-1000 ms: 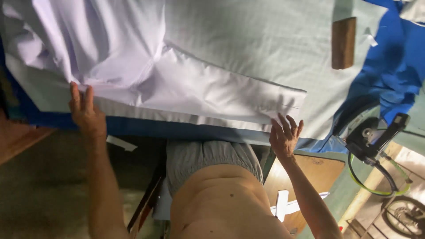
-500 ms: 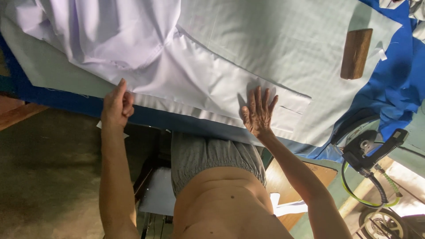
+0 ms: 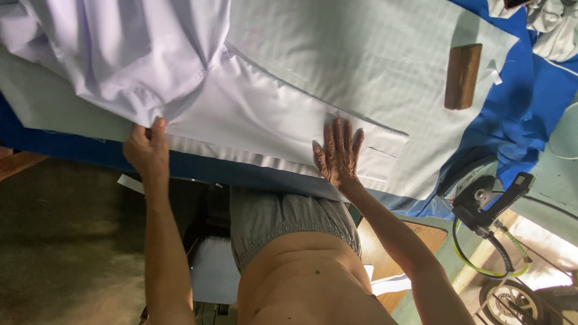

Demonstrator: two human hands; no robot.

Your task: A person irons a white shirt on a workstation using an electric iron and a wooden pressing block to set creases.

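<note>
A white shirt (image 3: 138, 60) lies bunched at the left of a table covered with a pale sheet (image 3: 361, 48). One sleeve (image 3: 265, 126) stretches right along the near edge. My left hand (image 3: 147, 151) pinches the shirt's lower edge where the sleeve meets the body, thumb on top. Flat on the sleeve near its cuff lies my right hand (image 3: 338, 155), fingers spread and holding nothing.
A brown wooden block (image 3: 462, 75) rests on the sheet at the right. Blue cloth (image 3: 530, 102) covers the table's right end. A dark iron (image 3: 481, 201) with a green-yellow cord sits low on the right. More crumpled white cloth (image 3: 554, 27) lies at the top right corner.
My left hand has shifted right and closed on the shirt's edge. My right hand has moved left from the table edge onto the sleeve and now lies flat.
</note>
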